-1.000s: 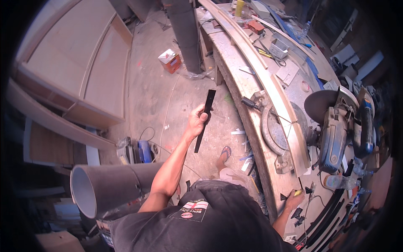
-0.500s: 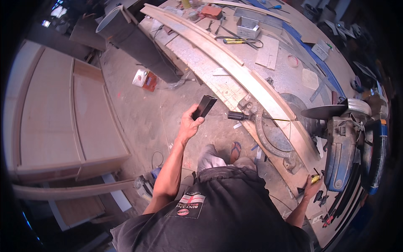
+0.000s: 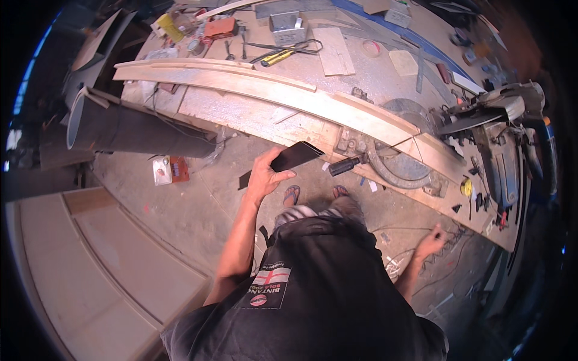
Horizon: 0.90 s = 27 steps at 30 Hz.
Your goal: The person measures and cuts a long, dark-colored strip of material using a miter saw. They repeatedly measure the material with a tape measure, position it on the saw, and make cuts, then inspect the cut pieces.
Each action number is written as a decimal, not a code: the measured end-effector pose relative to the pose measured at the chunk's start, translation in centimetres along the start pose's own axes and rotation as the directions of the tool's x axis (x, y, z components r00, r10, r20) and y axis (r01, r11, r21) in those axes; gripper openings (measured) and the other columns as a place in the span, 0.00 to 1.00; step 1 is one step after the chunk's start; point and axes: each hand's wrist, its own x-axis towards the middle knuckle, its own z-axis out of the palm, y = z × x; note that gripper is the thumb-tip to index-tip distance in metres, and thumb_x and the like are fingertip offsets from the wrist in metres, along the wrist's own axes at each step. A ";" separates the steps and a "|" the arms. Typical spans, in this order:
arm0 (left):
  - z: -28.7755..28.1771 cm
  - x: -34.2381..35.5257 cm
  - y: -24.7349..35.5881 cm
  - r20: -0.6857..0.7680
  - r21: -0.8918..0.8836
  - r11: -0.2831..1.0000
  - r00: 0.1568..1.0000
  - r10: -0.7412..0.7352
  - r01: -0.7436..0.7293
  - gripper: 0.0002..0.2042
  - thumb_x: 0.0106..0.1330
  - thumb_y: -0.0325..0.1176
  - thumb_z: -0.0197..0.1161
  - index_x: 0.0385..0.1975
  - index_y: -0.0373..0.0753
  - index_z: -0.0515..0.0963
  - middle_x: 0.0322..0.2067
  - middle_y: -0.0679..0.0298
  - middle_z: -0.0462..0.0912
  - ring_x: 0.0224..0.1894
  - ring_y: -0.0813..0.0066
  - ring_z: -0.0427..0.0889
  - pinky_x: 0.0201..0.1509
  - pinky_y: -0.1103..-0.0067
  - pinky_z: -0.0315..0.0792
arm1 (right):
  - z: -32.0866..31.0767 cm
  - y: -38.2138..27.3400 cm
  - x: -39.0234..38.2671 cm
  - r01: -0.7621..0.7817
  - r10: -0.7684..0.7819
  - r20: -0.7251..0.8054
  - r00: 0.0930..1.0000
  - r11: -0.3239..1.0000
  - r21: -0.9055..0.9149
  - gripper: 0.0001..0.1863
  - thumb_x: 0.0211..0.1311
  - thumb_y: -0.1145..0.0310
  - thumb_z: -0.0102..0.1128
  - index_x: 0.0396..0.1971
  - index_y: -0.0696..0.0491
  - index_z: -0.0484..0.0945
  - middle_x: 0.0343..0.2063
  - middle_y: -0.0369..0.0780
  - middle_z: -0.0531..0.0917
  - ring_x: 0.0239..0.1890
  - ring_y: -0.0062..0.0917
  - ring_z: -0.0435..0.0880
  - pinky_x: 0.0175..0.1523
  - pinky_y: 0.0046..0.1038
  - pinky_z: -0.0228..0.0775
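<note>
My left hand (image 3: 266,174) is closed around a flat black strip (image 3: 296,156), held low beside the workbench's front edge, near a black saw handle (image 3: 344,166). My right hand (image 3: 431,242) is down at the lower right, below the bench edge; its fingers are blurred. A yellow tape measure (image 3: 466,186) lies on the bench above it. A long pale curved timber piece (image 3: 277,96) lies across the miter saw (image 3: 397,171), whose motor and blade (image 3: 506,156) are at the right.
On the bench (image 3: 198,108) are a metal box (image 3: 286,27), an orange case (image 3: 220,27) and tools. A dark cylinder (image 3: 144,126) and an orange-and-white container (image 3: 170,170) are at the left. Plywood panels (image 3: 84,253) fill the lower left; cables lie on the floor (image 3: 229,180).
The view has swung right to face the bench squarely. My right hand has let go of the yellow tape measure and moved down off the bench. My left hand still holds the black strip.
</note>
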 end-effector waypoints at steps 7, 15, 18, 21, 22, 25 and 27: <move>-3.5 1.4 -1.9 0.260 0.176 0.984 0.965 -0.016 -0.031 0.35 0.50 0.56 0.86 0.52 0.35 0.86 0.44 0.50 0.91 0.47 0.43 0.90 0.51 0.61 0.82 | 5.3 -22.4 -15.5 -0.344 -0.101 0.725 0.681 0.831 0.438 0.21 0.82 0.70 0.62 0.70 0.57 0.79 0.53 0.42 0.88 0.43 0.21 0.88 0.50 0.25 0.82; -1.3 1.2 -0.9 0.425 0.199 0.963 0.901 0.080 -0.180 0.35 0.52 0.54 0.86 0.53 0.33 0.87 0.48 0.48 0.92 0.49 0.45 0.91 0.54 0.62 0.84 | 9.1 -32.1 -21.4 -0.656 -0.126 0.876 0.465 0.615 0.437 0.22 0.77 0.58 0.71 0.56 0.62 0.83 0.41 0.40 0.91 0.38 0.18 0.87 0.47 0.26 0.81; 0.7 -0.1 1.1 0.479 0.132 0.983 0.876 0.050 -0.128 0.33 0.55 0.50 0.86 0.55 0.32 0.86 0.49 0.46 0.91 0.52 0.43 0.90 0.57 0.61 0.83 | 8.3 -32.1 -21.7 -0.631 0.047 0.880 0.473 0.715 0.301 0.21 0.77 0.55 0.71 0.49 0.62 0.85 0.36 0.40 0.91 0.36 0.19 0.88 0.47 0.25 0.83; 2.0 -1.1 2.4 0.497 0.162 0.967 0.863 0.093 -0.198 0.32 0.56 0.49 0.85 0.55 0.33 0.86 0.48 0.47 0.91 0.52 0.44 0.90 0.57 0.61 0.82 | 5.8 -31.4 -21.5 -0.577 0.020 0.769 0.639 0.673 0.463 0.19 0.79 0.56 0.69 0.47 0.61 0.87 0.33 0.39 0.91 0.35 0.19 0.88 0.45 0.26 0.82; 2.5 -1.5 2.6 0.487 0.145 0.958 0.861 0.146 -0.245 0.30 0.57 0.49 0.85 0.53 0.34 0.86 0.46 0.49 0.92 0.51 0.45 0.90 0.56 0.61 0.82 | 5.1 -31.1 -21.3 -0.572 0.043 0.730 0.682 0.653 0.496 0.19 0.79 0.57 0.69 0.47 0.61 0.87 0.33 0.38 0.91 0.35 0.18 0.88 0.45 0.26 0.82; 2.7 -2.3 2.0 0.561 0.240 0.937 0.824 0.079 -0.253 0.30 0.57 0.53 0.83 0.50 0.36 0.85 0.41 0.50 0.90 0.46 0.43 0.89 0.50 0.57 0.81 | 3.0 -29.1 -19.7 -0.523 0.123 0.577 0.807 0.602 0.604 0.18 0.80 0.58 0.67 0.47 0.61 0.87 0.33 0.37 0.90 0.33 0.17 0.87 0.43 0.25 0.80; 2.2 -2.8 1.2 0.558 0.292 0.922 0.829 0.051 -0.254 0.27 0.56 0.52 0.84 0.45 0.37 0.84 0.40 0.49 0.90 0.44 0.43 0.89 0.48 0.57 0.80 | 1.9 -27.0 -17.6 -0.489 0.209 0.460 0.863 0.575 0.656 0.18 0.81 0.58 0.66 0.47 0.60 0.87 0.33 0.36 0.90 0.32 0.17 0.86 0.42 0.25 0.79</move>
